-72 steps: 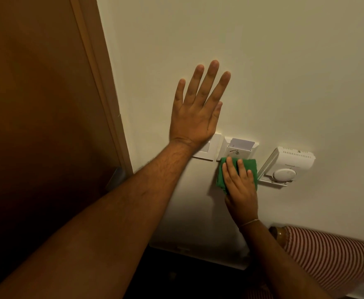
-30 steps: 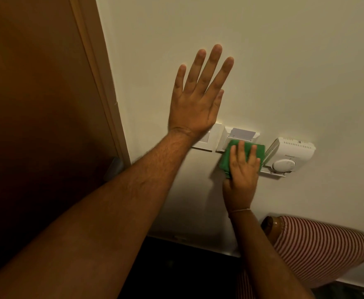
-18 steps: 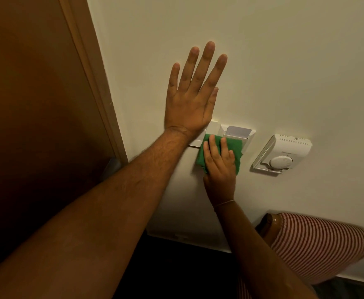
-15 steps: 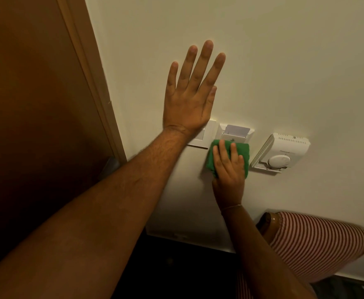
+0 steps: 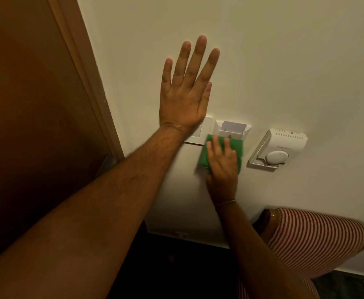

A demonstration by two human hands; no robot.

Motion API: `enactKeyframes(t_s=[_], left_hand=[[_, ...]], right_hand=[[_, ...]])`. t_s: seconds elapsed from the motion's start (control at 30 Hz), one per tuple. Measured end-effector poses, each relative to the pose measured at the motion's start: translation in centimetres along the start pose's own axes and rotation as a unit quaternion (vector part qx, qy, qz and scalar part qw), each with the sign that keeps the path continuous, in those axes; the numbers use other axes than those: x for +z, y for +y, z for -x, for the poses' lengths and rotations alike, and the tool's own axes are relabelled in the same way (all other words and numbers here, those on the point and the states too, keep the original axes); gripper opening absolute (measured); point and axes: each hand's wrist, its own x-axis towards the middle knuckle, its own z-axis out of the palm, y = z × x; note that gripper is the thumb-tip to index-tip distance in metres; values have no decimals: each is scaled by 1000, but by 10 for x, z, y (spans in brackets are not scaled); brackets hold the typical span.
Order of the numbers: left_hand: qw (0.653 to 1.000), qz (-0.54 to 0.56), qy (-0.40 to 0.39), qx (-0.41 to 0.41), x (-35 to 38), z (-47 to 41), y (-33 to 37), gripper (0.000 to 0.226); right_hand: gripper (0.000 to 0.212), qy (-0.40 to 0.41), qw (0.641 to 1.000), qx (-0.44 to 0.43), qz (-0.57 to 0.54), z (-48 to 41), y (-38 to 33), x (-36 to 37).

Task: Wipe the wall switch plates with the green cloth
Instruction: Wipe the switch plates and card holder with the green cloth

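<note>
My left hand (image 5: 187, 89) lies flat on the cream wall with its fingers spread, and its heel covers the upper part of a white switch plate (image 5: 196, 134). Beside that plate on the right sits a white key-card holder plate (image 5: 232, 128) with a card standing in its slot. My right hand (image 5: 222, 162) presses the green cloth (image 5: 204, 156) flat against the lower half of the card holder plate and the wall under it. The cloth hides that lower half.
A white thermostat (image 5: 278, 149) with a round dial is mounted to the right of the cloth. A brown door (image 5: 25, 104) and its frame fill the left side. A red-and-white striped chair (image 5: 314, 238) stands against the wall at lower right.
My right hand has rubbed the green cloth side to side over the plates, left to the switch plate and back under the card holder. My left hand stays flat on the wall.
</note>
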Motion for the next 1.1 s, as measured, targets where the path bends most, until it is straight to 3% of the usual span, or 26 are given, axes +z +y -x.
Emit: enactKeyframes(t_s=[0.17, 0.37, 0.53, 0.67, 0.73, 0.93, 1.1], left_hand=[[1000, -7, -2, 0, 0, 0, 0, 62], [1000, -21, 5, 0, -1, 0, 1, 62], [1000, -12, 6, -4, -1, 0, 2, 62], [1000, -15, 11, -9, -1, -1, 3, 62], [1000, -21, 11, -4, -1, -1, 3, 62], [1000, -19, 8, -1, -2, -1, 2, 62], [1000, -14, 10, -8, 0, 0, 2, 61]], right_hand=[[50, 29, 997, 76, -16, 10, 14, -3], [70, 12, 999, 17, -33, -6, -11, 16], [53, -34, 998, -41, -28, -5, -3, -1], [41, 58, 996, 70, -14, -4, 20, -16], [43, 56, 994, 88, -29, 0, 16, -14], [65, -9, 999, 14, -40, 4, 5, 2], [57, -3, 999, -8, -47, -6, -5, -5]])
